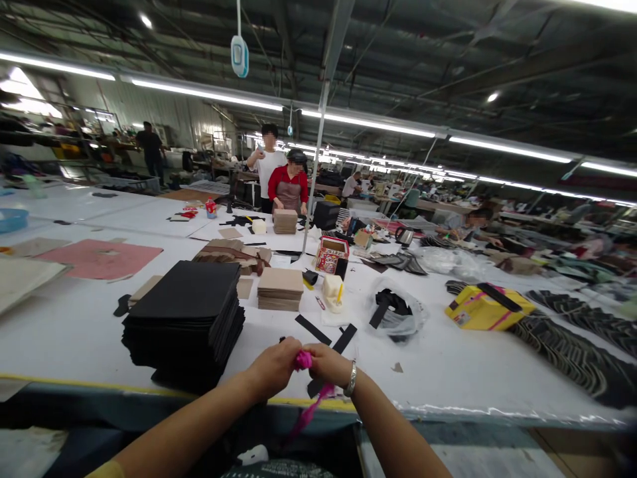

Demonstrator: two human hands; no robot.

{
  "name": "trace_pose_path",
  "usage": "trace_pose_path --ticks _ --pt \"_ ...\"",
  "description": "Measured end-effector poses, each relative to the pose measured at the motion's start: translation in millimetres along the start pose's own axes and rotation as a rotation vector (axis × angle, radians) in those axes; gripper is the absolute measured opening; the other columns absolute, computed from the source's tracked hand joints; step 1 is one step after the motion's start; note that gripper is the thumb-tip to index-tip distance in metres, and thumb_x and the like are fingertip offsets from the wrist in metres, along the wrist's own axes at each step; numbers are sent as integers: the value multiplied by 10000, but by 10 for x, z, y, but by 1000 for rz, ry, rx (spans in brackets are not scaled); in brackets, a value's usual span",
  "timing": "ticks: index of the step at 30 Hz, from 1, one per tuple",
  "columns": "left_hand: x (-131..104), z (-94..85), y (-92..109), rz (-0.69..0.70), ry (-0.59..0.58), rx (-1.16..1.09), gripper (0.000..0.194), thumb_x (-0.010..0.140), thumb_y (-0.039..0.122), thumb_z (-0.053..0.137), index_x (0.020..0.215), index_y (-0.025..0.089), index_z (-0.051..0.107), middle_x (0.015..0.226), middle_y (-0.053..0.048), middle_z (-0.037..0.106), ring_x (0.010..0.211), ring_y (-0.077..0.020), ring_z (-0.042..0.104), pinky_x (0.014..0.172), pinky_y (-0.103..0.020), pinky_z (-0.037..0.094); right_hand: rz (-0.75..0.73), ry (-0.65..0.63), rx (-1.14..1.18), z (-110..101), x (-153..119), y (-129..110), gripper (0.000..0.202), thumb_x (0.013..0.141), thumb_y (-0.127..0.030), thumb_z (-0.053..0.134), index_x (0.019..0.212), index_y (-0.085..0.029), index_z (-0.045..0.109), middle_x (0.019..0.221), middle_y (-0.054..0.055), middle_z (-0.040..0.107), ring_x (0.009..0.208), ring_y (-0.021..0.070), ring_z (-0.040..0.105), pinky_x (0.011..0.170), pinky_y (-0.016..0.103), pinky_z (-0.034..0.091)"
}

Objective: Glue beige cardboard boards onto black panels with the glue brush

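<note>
Both my hands meet over the table's front edge, closed on a bright pink strip of ribbon or cloth (304,360). Its bunched part shows between my left hand (279,364) and my right hand (329,364), and a loose tail hangs below my right wrist. A small dark bit pokes out by my left fingers; I cannot make out what it is. Flat black strips (313,329) lie just beyond my hands. To the left stands a tall stack of black sheets (186,292). Behind is a stack of beige cards (280,287).
A clear plastic bag (398,315) with black strips lies to the right, then a yellow bag (485,307) and rows of dark pieces (562,352). A red box (332,254) sits behind. A co-worker in red (288,182) handles cards across the table (438,372).
</note>
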State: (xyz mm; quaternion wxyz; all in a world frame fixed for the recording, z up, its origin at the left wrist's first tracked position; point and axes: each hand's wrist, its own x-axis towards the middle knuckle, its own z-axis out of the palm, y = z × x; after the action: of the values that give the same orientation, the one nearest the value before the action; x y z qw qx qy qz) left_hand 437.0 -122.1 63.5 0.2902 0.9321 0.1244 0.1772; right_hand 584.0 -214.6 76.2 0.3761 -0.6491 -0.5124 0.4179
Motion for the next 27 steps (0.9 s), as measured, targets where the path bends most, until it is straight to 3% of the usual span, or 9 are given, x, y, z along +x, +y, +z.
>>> trace_pose_path --ticks 3,7,13,15,17,19,21,24,27 --pt "71 29 -46 -160 166 -278 129 849 232 367 756 194 449 659 17 503 612 -133 471 596 -247 361 76 107 170 85 53 25 107 691 -266 578 717 -163 580 461 -59 488 371 42 353 367 164 243" --pt "167 65 -123 -213 289 -615 208 849 350 408 746 184 479 659 29 492 617 -117 456 590 -228 372 153 308 585 278 125 48 233 623 -340 651 732 -157 556 485 -66 461 399 35 355 343 149 150" --pt "184 113 -199 -179 358 -704 145 797 308 501 781 170 542 724 15 535 706 -123 496 671 -235 408 161 434 789 434 229 78 216 644 -331 602 775 -188 507 431 -111 345 343 35 260 331 155 124" --pt "190 131 -189 -189 353 -795 158 781 322 526 766 166 544 728 12 537 698 -116 499 648 -225 415 129 507 653 420 251 87 169 689 -317 532 797 -187 521 446 -99 375 338 45 261 331 167 169" --pt "209 153 -174 -271 343 -953 190 756 352 560 759 165 527 660 31 505 580 -83 460 523 -190 376 5 596 335 391 255 95 154 729 -295 493 791 -174 566 518 -53 469 410 69 375 394 189 303" --pt "237 170 -168 -412 321 -1153 229 719 368 599 755 172 485 577 64 441 445 -44 352 400 -163 249 -188 662 -71 364 239 106 169 768 -255 474 811 -167 612 668 11 563 595 112 504 560 226 415" --pt "261 169 -175 -529 267 -1327 267 683 362 632 757 181 449 534 85 400 386 -23 267 366 -158 134 -346 681 -387 348 219 122 214 807 -206 439 908 -177 625 840 58 598 767 147 546 693 255 437" --pt "276 130 -203 -581 132 -1429 302 653 368 659 735 176 441 522 82 405 369 -14 263 370 -160 85 -436 662 -603 328 212 137 302 839 -149 379 1062 -190 579 985 85 587 864 160 559 738 259 451" --pt "268 73 -236 -575 77 -1356 297 665 387 650 714 158 466 520 68 429 367 -12 269 374 -169 91 -423 599 -677 279 242 105 370 839 -122 366 1174 -191 507 1043 95 567 882 166 558 740 266 465"
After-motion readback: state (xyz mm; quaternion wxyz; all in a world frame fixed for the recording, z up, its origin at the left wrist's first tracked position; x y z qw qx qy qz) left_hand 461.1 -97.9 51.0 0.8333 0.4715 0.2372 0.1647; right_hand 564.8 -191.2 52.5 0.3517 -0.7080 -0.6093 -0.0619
